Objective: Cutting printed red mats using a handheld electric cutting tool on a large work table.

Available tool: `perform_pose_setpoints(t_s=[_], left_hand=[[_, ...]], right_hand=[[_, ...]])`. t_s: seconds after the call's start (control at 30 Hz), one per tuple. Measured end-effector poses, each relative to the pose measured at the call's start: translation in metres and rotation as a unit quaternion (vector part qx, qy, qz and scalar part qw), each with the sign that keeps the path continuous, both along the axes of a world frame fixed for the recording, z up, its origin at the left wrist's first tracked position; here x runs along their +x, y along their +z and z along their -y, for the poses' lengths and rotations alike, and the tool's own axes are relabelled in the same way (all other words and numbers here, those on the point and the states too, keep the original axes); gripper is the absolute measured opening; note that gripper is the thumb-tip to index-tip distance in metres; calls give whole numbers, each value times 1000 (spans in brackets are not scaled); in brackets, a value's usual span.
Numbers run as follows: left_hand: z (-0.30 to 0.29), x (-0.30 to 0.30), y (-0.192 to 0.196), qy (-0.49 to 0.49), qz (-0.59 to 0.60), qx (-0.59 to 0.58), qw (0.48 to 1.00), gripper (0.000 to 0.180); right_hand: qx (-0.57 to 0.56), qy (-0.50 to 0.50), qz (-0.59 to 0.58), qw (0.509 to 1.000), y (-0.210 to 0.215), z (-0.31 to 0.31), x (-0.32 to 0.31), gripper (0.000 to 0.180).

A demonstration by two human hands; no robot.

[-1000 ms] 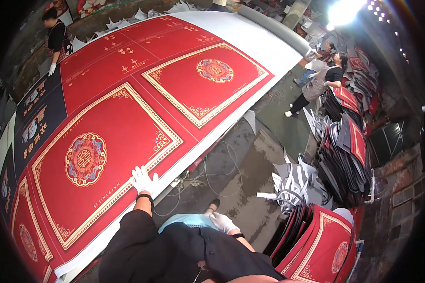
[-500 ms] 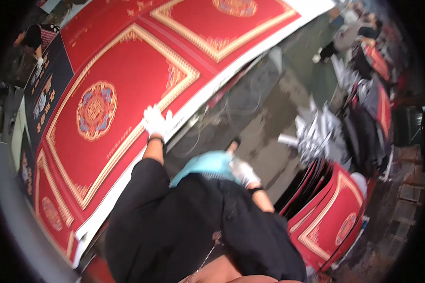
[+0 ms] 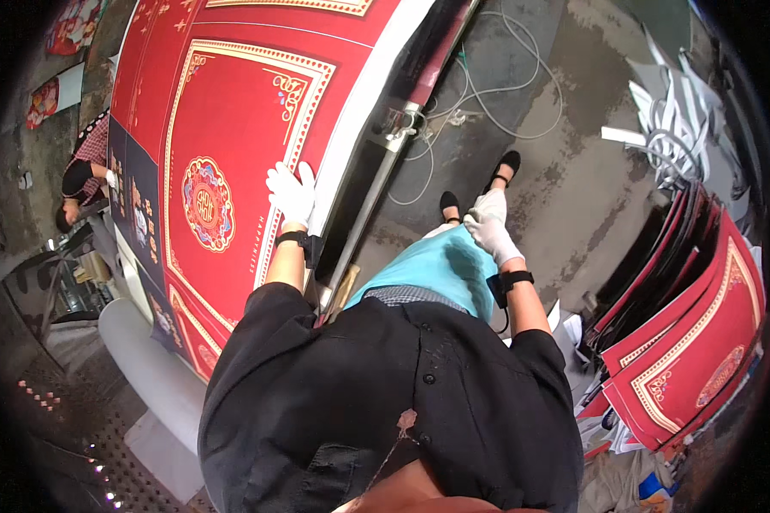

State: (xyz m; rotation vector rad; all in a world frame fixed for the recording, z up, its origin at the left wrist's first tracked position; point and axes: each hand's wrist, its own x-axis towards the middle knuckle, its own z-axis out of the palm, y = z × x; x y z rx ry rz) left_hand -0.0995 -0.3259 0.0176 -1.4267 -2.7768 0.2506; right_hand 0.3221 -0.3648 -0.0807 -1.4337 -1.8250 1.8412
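Note:
My left hand (image 3: pixel 293 192), in a white glove, lies on the red printed mat sheet (image 3: pixel 257 120) with its fingers spread. It rests by the gold patterned border, close to the sheet's white edge (image 3: pixel 364 107). A round blue and gold medallion (image 3: pixel 208 203) is printed to its left. In front of the turquoise apron (image 3: pixel 428 265) is my right hand (image 3: pixel 493 232), also gloved in white. Its fingers are curled in; whether anything is inside them is hidden. Both wrists wear black bands.
A metal rail (image 3: pixel 364 218) runs along the table's side. Looped cable (image 3: pixel 535 132) lies on the floor. To the right stand stacked red mats (image 3: pixel 701 342) and a heap of white strips (image 3: pixel 680 124). A co-worker (image 3: pixel 90 167) bends at the far left; a grey roll (image 3: pixel 150 359) lies nearer.
The view has turned, and the sheet now runs more steeply up the picture. My left hand still lies spread on the sheet's border; my right hand stays near the apron with curled fingers.

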Motion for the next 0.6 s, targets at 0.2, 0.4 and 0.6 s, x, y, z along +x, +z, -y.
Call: perform_pose_setpoints(t_s=[0.2,0.4,0.6], left_hand=[[-107,-23,-6,-122,-73,66,988,65],[-190,16,-13,-70,-103,61,990,67],[-177,17,-15,-19,-47,76,996,68]], right_hand=[[-143,81,142,976,31,-96,1,10],[-254,-191,7,948,-30,-118,19,17],[44,70,134,988,-29,-178,21,38]])
